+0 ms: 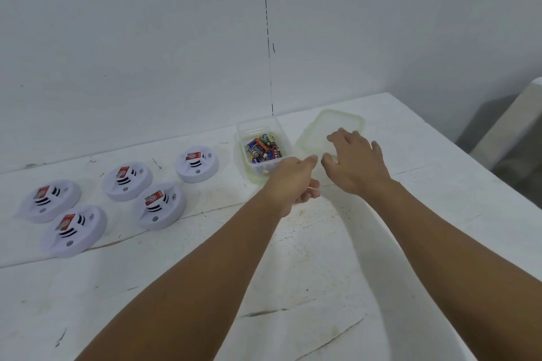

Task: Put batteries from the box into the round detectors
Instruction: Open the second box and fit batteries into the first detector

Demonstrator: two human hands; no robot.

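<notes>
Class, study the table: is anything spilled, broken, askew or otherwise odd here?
Nothing is spilled or broken. The batteries all lie inside the open box, its lid flat beside it under the right hand. Five detectors sit scattered, not in rows. The white table is scuffed and cracked.

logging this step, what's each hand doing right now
Left hand: fingers curled at the near end of the box, nothing seen in its grip.
Right hand: open, fingers spread on the lid.

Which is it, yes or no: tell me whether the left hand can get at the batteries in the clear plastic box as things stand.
Probably yes. The clear plastic box stands open, its translucent lid lying beside it under the right hand. The left hand is at the box's near edge, with nothing over the batteries.
</notes>
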